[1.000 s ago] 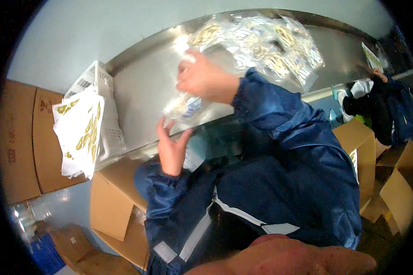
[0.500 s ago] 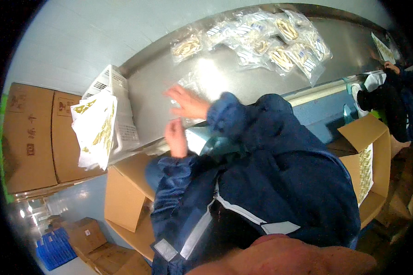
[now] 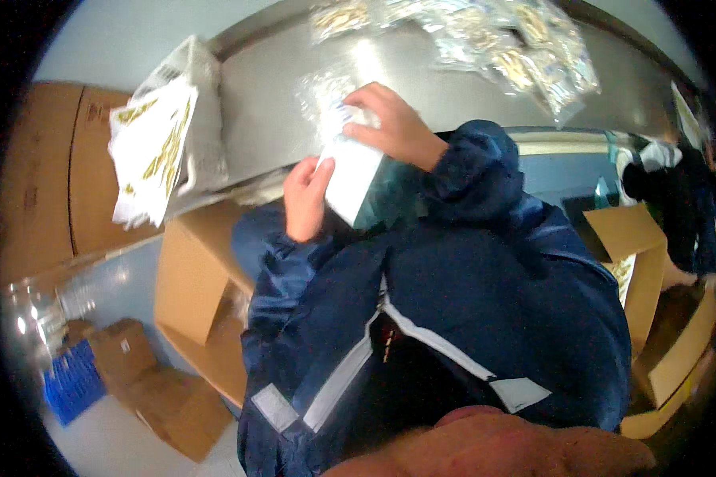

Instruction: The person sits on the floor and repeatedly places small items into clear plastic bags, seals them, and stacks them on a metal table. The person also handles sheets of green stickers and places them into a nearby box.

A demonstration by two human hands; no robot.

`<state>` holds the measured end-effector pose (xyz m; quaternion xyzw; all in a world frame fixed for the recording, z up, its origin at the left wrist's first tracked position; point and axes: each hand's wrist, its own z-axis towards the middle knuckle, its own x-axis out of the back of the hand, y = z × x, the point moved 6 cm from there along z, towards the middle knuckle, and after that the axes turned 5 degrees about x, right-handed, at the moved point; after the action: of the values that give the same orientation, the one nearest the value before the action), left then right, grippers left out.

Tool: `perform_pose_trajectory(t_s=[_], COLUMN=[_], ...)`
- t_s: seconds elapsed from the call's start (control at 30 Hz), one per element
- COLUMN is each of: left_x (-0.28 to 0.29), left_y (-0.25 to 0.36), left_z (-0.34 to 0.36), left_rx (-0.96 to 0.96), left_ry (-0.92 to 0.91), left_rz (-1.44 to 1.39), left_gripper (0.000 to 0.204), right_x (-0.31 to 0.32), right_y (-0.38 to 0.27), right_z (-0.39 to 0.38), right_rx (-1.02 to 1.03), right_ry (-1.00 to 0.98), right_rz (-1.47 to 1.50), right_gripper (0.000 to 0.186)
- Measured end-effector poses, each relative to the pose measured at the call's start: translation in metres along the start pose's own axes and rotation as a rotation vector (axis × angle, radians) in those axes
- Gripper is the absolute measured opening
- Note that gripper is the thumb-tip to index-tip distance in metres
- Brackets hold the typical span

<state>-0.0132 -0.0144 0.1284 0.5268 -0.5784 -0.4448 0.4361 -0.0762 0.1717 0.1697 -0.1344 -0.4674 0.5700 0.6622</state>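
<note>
A flat white sheet or packet (image 3: 353,176) slants up from my lap to the near edge of the steel table. My left hand (image 3: 304,197) has closed fingertips at its left edge. Just beyond it, on the metal, lies a crinkled clear plastic bag (image 3: 317,95) with white and blue print. My right hand (image 3: 394,126) curls over the near end of that bag, thumb and forefinger bent round the printed part. Whether the bag has anything inside is hard to tell through glare and blur.
Several clear bags (image 3: 525,67) of pale sticks lie at the table's far right. Printed sheets (image 3: 155,151) lean on a white plastic basket (image 3: 203,135) at left. Open cartons (image 3: 187,278) flank me, with a blue crate (image 3: 73,381) at lower left. Another person's dark sleeve (image 3: 672,191) shows at right.
My right hand has come down onto the clear bag, its spread fingers now bent. My left hand has risen to the white sheet's edge. The view has tilted toward my body.
</note>
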Motion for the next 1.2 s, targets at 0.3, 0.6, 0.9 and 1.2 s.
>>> perform_pose_trajectory(t_s=[0.3,0.6,0.9,1.2], left_x=[-0.007,-0.006,0.032,0.021], left_y=[0.013,0.008,0.009,-0.016], left_z=[-0.009,-0.006,-0.011,0.023], left_rx=[-0.081,-0.104,-0.175,0.326], left_ry=[0.149,0.306,0.193,-0.235], left_rz=[-0.300,-0.138,0.113,-0.123], left_gripper=[0.026,0.029,0.015,0.036], right_x=[-0.023,-0.039,0.003,-0.045], right_y=[-0.045,-0.038,0.078,-0.033], right_z=[-0.015,-0.029,-0.040,-0.014], right_rx=[-0.114,-0.141,-0.569,0.543], right_ry=[-0.129,-0.130,0.095,-0.117], right_rz=[0.150,0.172,0.225,-0.503], right_gripper=[0.028,0.023,0.021,0.012])
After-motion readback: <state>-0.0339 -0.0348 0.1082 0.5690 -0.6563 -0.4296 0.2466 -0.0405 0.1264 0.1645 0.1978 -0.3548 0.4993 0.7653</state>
